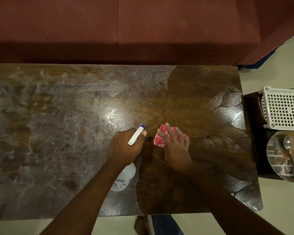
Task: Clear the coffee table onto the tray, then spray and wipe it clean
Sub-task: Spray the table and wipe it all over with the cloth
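A home living room: a red sofa (pixel 143 28) behind a wooden coffee table (pixel 58 133).

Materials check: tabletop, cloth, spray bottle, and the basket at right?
tabletop: looks like dark varnished wood, grain showing, glossy glare.
cloth: soft fabric, red with white pattern, crumpled.
spray bottle: translucent white plastic, probably.
basket: rigid white plastic, moulded grid holes.

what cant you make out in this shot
Head view:
spray bottle label: mostly hidden under the left forearm.
cloth: its middle is covered by the right hand.
plate and basket: cut off by the right edge.
table: left end runs out of frame.
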